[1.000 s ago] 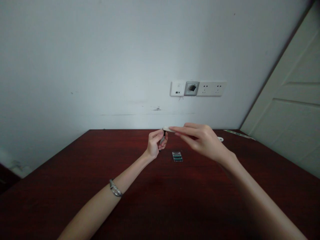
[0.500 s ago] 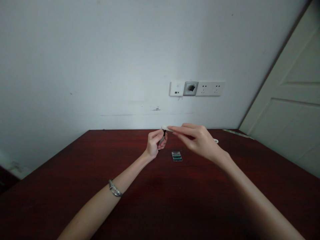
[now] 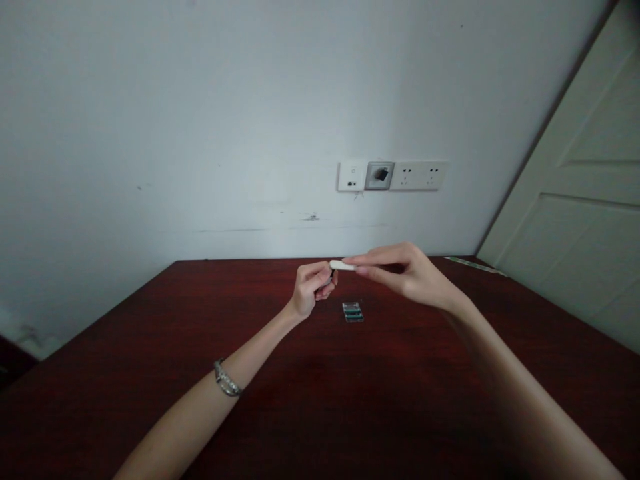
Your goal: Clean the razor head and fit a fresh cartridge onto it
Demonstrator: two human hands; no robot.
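The right hand pinches a flat white piece between its thumb and straightened fingers, the piece lying nearly level and jutting out from the fingertips towards the left hand. The left hand is curled around a slim, dark object, mostly covered by its fingers, so I can't really make out what that is. The white piece's far end sits right at the left thumb. Below and between the hands, a small clear case with green inside lies on the dark red table. Back along the left forearm is a silvery bracelet. Beyond the right hand, a patterned strip lies near the table's back edge; above it, sockets sit on the wall.
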